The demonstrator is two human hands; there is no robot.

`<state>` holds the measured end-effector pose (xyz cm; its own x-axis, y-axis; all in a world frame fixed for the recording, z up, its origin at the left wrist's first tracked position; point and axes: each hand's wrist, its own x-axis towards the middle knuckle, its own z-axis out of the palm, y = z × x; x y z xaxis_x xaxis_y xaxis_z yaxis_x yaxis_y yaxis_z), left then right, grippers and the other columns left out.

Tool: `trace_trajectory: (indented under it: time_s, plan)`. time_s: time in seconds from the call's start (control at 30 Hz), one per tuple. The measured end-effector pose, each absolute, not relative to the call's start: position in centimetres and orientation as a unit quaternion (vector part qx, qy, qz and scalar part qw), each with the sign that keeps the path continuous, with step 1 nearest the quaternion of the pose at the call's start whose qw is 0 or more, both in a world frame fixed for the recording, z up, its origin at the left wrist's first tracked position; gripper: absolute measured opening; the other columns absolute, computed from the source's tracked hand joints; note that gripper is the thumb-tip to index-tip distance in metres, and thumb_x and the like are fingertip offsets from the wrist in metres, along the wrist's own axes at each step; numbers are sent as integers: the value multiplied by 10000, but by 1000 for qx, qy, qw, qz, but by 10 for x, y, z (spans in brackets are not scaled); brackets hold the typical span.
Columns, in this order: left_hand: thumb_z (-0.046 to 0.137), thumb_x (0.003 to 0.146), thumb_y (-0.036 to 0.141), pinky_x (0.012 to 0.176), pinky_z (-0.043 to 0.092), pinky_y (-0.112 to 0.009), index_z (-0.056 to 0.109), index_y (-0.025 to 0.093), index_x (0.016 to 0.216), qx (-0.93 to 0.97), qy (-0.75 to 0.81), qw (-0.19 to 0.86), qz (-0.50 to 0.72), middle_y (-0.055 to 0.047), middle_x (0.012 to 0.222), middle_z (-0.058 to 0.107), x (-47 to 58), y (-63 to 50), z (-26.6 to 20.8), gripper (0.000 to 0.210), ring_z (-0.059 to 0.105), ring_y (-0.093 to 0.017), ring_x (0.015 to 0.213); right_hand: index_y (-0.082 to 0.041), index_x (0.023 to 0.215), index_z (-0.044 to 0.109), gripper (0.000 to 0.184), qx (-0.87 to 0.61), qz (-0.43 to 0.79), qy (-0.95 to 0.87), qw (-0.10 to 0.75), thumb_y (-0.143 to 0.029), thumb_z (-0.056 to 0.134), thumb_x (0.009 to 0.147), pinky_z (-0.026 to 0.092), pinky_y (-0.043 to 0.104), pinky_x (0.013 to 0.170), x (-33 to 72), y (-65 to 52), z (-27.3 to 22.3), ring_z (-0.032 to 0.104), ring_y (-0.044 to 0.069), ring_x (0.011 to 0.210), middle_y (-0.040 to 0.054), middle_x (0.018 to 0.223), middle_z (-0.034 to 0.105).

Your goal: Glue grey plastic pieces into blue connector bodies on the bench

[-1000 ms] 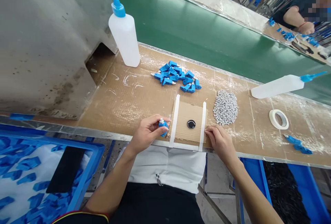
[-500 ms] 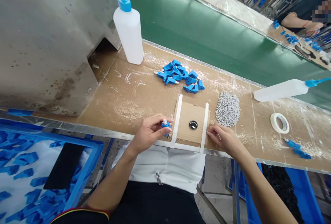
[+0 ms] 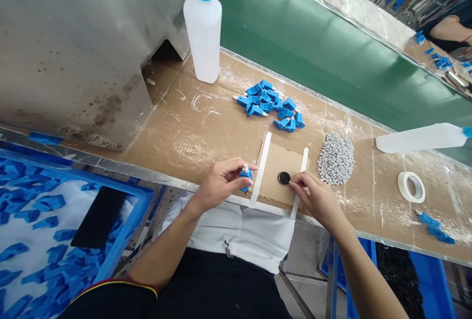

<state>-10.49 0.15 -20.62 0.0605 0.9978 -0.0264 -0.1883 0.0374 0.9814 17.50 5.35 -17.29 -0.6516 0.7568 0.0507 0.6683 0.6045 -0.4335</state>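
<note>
My left hand [image 3: 224, 181] is closed round a small blue plastic part [image 3: 246, 177] with a white tip pointing up, just left of the taped cardboard square [image 3: 276, 154]. At the right side of that square, my right hand [image 3: 313, 191] has thumb and fingertips pinched together at the edge of a small round black dish [image 3: 284, 178]. Whatever sits between those fingertips is too small to make out. To the right of the hand lies a heap of small grey pieces [image 3: 336, 158]. Beyond the square is a pile of similar blue parts [image 3: 267, 98].
A white bottle with a blue cap [image 3: 203, 34] stands upright by the metal housing [image 3: 73, 53]. Another bottle [image 3: 420, 138] lies on its side at right, near a tape roll [image 3: 411, 187]. Blue bins [image 3: 125, 220] flank the bench. Past the green belt [image 3: 313, 53] a person's arm shows.
My right hand has moved left, from the square's right edge to the dish. The left hand still holds the blue part. The whole view has shifted slightly.
</note>
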Motion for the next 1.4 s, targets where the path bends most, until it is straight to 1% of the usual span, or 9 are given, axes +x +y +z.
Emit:
trace_trajectory:
  time_s: [0.23,0.5,0.67,0.77,0.9,1.03,1.13,1.3,1.4]
  plan:
    - [824,803,575,581,432,-229,818,135,968,440,425,585,532,-24,776,629,-104,2,-207,471,540,-124,686,-241,919,545,167,-396,181,-896,93,-246,459,1061,524,290,630,173,56,-172,672,192,709,43,823,683]
    - [837,800,551,564,404,-238,843,164,1024,439,408,584,548,1,748,563,-103,2,-210,447,480,-115,668,-248,896,570,210,-402,174,-896,76,-281,446,1063,549,320,646,171,57,-172,679,215,729,57,823,687]
    - [835,814,508,570,422,-231,841,172,1068,434,408,588,548,8,754,544,-104,2,-208,421,465,-111,665,-247,900,559,200,-389,158,-904,77,-261,448,1065,545,311,640,170,57,-171,688,212,729,54,818,684]
    - [830,827,461,599,465,-229,829,177,1116,426,410,590,549,4,786,564,-104,2,-208,405,499,-114,687,-245,909,547,190,-376,149,-911,85,-249,447,1070,535,300,625,168,57,-171,694,208,726,53,826,688]
    - [790,867,380,675,532,-233,796,178,1200,427,413,585,552,-26,888,636,-105,2,-209,390,592,-131,781,-244,907,553,200,-384,161,-906,78,-270,447,1075,528,299,626,167,57,-170,695,206,727,53,827,692]
    - [788,859,321,734,565,-235,801,167,1119,428,405,602,540,-48,959,695,-105,1,-210,302,643,-142,843,-242,903,575,217,-408,192,-890,75,-313,461,1072,523,301,604,171,58,-164,683,201,688,46,796,694]
    - [829,827,315,706,567,-231,771,163,1024,401,397,635,528,-36,894,719,-105,-1,-210,256,663,-137,790,-245,903,590,180,-433,200,-870,125,-304,507,1051,536,300,601,167,52,-155,679,191,669,46,815,715]
    - [877,796,368,753,599,-268,697,174,936,380,357,663,537,-40,889,753,-104,-2,-212,300,714,-160,821,-246,921,620,99,-474,257,-788,295,-256,582,1012,608,332,712,127,24,-148,732,222,869,86,948,758]
    - [873,805,406,748,598,-265,688,177,939,381,347,662,543,-36,872,749,-103,-2,-212,323,716,-162,826,-242,919,632,108,-460,328,-744,357,-271,589,1013,619,336,737,95,11,-156,734,223,924,90,980,755]
